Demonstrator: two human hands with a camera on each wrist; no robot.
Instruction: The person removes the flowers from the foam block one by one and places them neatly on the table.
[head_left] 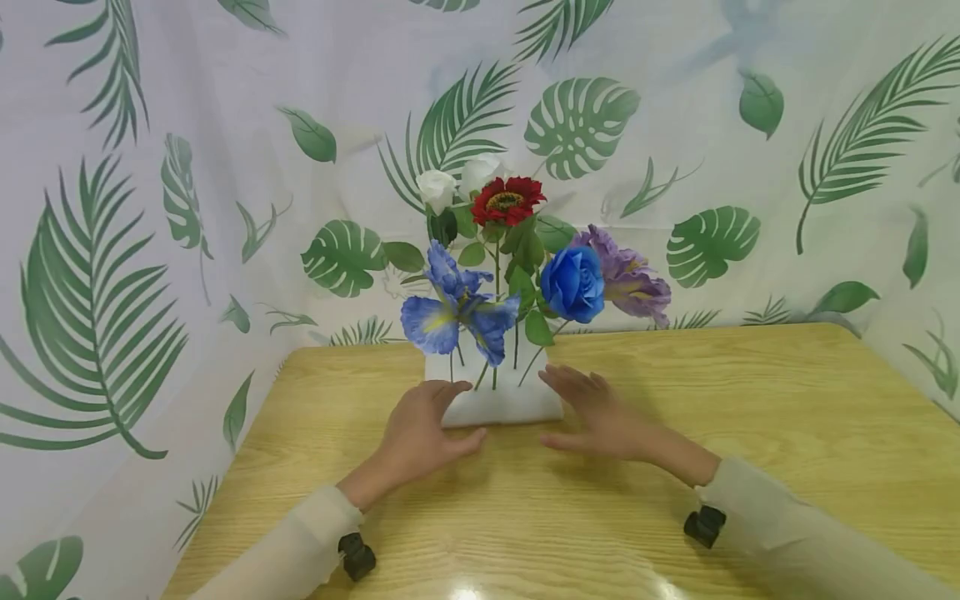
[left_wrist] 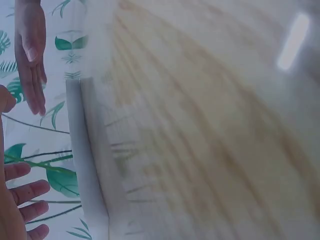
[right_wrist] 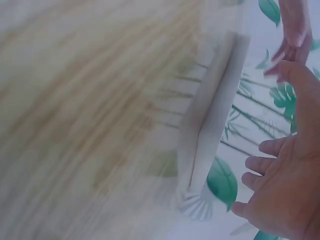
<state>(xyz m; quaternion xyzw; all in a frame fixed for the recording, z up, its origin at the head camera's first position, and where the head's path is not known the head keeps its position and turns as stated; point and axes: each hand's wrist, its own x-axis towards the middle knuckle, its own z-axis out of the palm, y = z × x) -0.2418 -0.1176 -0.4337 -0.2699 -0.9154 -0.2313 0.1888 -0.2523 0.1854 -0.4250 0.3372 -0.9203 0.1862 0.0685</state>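
A white foam block (head_left: 502, 408) lies on the table with several artificial flowers standing in it by their stems. They are a red daisy-like flower (head_left: 508, 201), a blue rose (head_left: 573, 283), a blue iris (head_left: 459, 304), a purple iris (head_left: 626, 275) and white roses (head_left: 437, 191). My left hand (head_left: 426, 429) is held at the block's left front, thumb and fingers spread. On the other side, my right hand (head_left: 607, 417) mirrors it, fingers extended toward the block. Neither hand grips anything; the wrist views show gaps between fingertips and foam (left_wrist: 86, 150).
The wooden table (head_left: 750, 417) carries the block near its back edge. Behind and to the left hangs a white cloth (head_left: 247, 108) printed with green leaves. Small black devices (head_left: 705, 526) are strapped at both wrists.
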